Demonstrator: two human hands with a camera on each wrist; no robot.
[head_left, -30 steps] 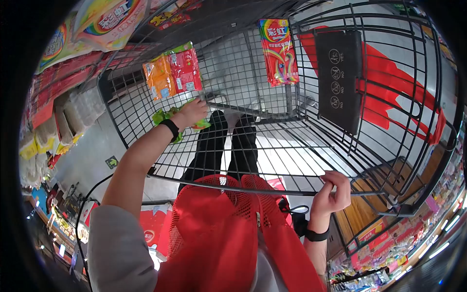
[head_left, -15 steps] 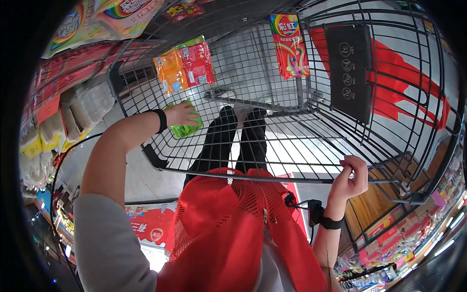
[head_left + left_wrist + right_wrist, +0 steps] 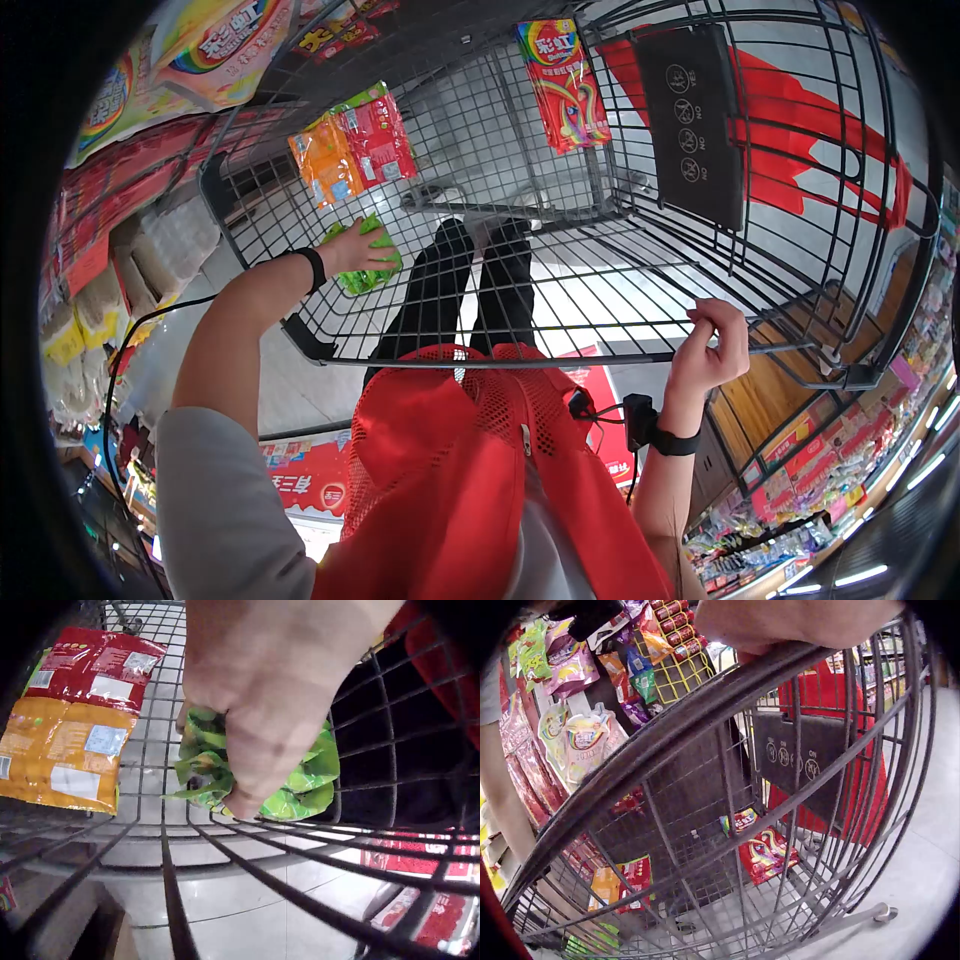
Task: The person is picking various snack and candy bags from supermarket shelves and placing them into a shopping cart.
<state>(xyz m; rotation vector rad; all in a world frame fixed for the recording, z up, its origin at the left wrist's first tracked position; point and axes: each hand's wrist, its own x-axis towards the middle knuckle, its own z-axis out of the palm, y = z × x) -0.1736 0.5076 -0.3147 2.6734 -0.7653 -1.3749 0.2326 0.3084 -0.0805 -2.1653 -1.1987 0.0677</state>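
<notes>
My left hand (image 3: 352, 248) is inside the black wire shopping cart (image 3: 520, 361), its fingers spread over a crumpled green packet (image 3: 364, 284). In the left wrist view, the thumb of this hand (image 3: 266, 705) presses down on the green packet (image 3: 304, 801), while the other fingers are mostly hidden behind it. My right hand (image 3: 715, 345) curls round the cart's near rim. The right wrist view has that hand (image 3: 802, 619) at the top, over the thick dark bar (image 3: 652, 724).
Orange (image 3: 325, 165) and red (image 3: 378, 140) packets lie in the cart ahead of the green one. A red rainbow-printed packet (image 3: 565, 90) lies farther right. A black panel (image 3: 690, 125) and red cloth (image 3: 790, 120) are at the right side. Bagged snacks (image 3: 220, 50) line the left shelf.
My left hand has moved down and left, and its fingers have spread over the green packet, which looked more scattered earlier. My right hand stays on the rim as the view shifts slightly.
</notes>
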